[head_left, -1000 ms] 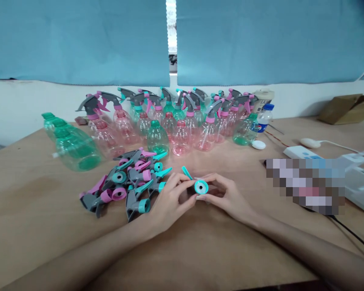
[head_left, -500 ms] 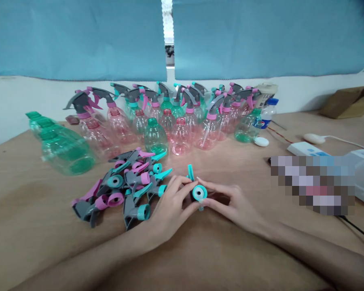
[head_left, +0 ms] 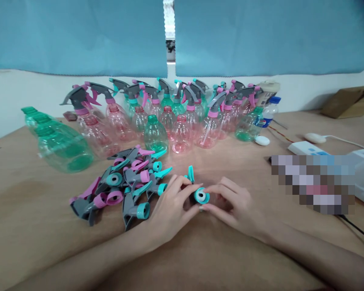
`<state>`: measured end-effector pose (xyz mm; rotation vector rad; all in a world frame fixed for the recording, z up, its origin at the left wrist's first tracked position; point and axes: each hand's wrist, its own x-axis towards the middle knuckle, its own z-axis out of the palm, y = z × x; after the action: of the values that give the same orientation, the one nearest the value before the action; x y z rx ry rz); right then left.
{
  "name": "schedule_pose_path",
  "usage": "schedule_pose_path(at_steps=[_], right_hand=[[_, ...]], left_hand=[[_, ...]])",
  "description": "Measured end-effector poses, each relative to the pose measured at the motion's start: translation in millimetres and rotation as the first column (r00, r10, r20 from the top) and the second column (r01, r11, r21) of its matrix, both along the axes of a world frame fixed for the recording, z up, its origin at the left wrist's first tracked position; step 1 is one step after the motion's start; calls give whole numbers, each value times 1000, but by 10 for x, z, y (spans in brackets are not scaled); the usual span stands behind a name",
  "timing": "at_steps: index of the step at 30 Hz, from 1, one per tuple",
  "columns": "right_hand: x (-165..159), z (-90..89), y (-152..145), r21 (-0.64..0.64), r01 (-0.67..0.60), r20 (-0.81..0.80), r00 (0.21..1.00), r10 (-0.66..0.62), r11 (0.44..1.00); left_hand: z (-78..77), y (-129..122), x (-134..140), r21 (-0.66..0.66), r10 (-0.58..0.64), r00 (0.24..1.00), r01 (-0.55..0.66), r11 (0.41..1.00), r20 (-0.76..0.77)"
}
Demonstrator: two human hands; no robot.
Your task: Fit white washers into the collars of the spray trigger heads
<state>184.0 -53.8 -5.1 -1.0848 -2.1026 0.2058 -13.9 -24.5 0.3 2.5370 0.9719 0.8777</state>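
Note:
Above the table's front middle, a spray trigger head (head_left: 202,196) with a teal collar and teal lever is held between both hands, its collar opening facing me. My left hand (head_left: 172,204) is closed round its left side, hiding most of the grey body. My right hand (head_left: 235,204) pinches the collar from the right, with the index finger at its upper edge and the thumb below. Left of my left hand lies a pile of loose spray trigger heads (head_left: 136,178), grey with pink or teal collars and levers.
Behind stand pink and green spray bottles, some topped with triggers, others uncapped like the green bottle (head_left: 155,135). Green bottles (head_left: 65,151) lean at left. A power strip (head_left: 309,148), a white oval object (head_left: 262,140), a blue-capped bottle (head_left: 270,111) and a cardboard box (head_left: 347,101) are right.
The trigger head has shifted slightly right. My right hand's fingers have moved on the collar, the index finger now bent over its upper edge.

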Motion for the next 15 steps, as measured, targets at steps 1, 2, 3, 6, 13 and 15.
schedule_pose_path(at_steps=[1, 2, 3, 6, 13, 15], right_hand=[[-6, 3, 0, 26, 2, 25, 1000, -3, 1000], [-11, 6, -2, 57, 4, 50, 999, -7, 998], [-15, 8, -3, 89, 9, 74, 997, -16, 996], [-21, 19, -13, 175, 23, 128, 991, -46, 984], [-53, 25, -52, 196, 61, 154, 984, -92, 979], [-70, -4, -63, 169, 69, 131, 987, -92, 983]], left_hand=[[0, 1, -1, -2, 1, 1000, -1, 1000, -1], [0, 2, -1, -6, 3, 1000, -3, 1000, 0], [0, 2, -2, -12, 5, 1000, -5, 1000, 1], [2, 4, -1, -51, 12, 1000, -12, 999, 9], [-17, 3, -6, -29, -8, 1000, 8, 1000, 6], [-17, 2, -5, -21, -7, 1000, 7, 1000, -5]])
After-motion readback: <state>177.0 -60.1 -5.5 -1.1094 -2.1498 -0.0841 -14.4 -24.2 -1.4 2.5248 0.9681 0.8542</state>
